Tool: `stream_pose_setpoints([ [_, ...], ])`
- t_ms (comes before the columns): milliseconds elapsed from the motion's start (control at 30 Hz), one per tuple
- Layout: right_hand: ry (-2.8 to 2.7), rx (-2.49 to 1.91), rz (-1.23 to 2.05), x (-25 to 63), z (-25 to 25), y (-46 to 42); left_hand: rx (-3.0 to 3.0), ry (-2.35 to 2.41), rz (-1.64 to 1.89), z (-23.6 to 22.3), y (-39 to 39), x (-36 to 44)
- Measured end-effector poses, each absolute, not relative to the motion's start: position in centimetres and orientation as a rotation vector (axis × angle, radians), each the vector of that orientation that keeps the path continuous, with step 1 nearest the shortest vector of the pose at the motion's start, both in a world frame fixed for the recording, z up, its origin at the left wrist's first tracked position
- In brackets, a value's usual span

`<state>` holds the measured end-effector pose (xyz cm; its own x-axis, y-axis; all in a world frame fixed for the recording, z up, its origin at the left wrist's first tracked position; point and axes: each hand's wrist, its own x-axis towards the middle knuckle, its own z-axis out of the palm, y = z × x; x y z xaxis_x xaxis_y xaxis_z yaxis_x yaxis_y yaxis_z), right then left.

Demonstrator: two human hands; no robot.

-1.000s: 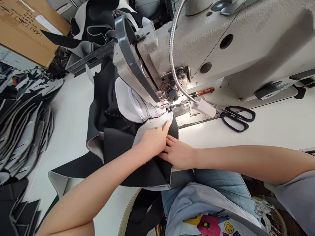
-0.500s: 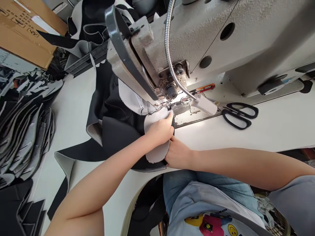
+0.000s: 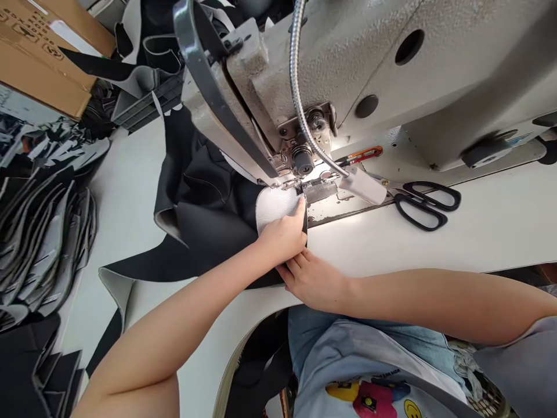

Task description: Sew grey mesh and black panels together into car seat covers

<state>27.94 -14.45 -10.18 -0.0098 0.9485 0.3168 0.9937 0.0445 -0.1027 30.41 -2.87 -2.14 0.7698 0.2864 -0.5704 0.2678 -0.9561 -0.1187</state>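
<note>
A pale grey fabric piece (image 3: 275, 208) lies on black fabric (image 3: 213, 235) under the presser foot of the sewing machine (image 3: 252, 104). My left hand (image 3: 284, 237) rests on the pale piece with its index finger along the right edge, just below the foot; the other fingers are curled and partly hidden. My right hand (image 3: 315, 281) is just below, its fingers bunched at the fabric's near edge and touching my left hand. The black fabric spreads leftward in folds, with one long strip bent over the table.
Black-handled scissors (image 3: 424, 203) lie right of the needle, near an orange-handled tool (image 3: 363, 154). A lamp head (image 3: 363, 184) hangs low beside the foot. Stacked cut pieces (image 3: 47, 238) stand at the left, with a grey crate (image 3: 148, 101) and cardboard box (image 3: 47, 52) behind.
The pale piece has moved up toward the foot, and its lower end no longer shows below my left hand. My right hand has shifted its fingers closer under the left.
</note>
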Motion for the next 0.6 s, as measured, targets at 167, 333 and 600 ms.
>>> stream_pose_setpoints([
  [167,-2.045,-1.992,-0.241,28.3,-9.8,-14.4,-2.774,-0.475,1.048,-1.4,-3.2,29.8],
  [333,-2.026,-2.024,-0.344,28.3,-9.3,-14.9,-2.864,-0.439,1.071,-0.9,-2.0,29.4],
  [600,-2.047,-2.033,-0.325,29.8,-9.2,-15.2,-2.997,-0.460,0.922,-1.8,-2.2,30.8],
])
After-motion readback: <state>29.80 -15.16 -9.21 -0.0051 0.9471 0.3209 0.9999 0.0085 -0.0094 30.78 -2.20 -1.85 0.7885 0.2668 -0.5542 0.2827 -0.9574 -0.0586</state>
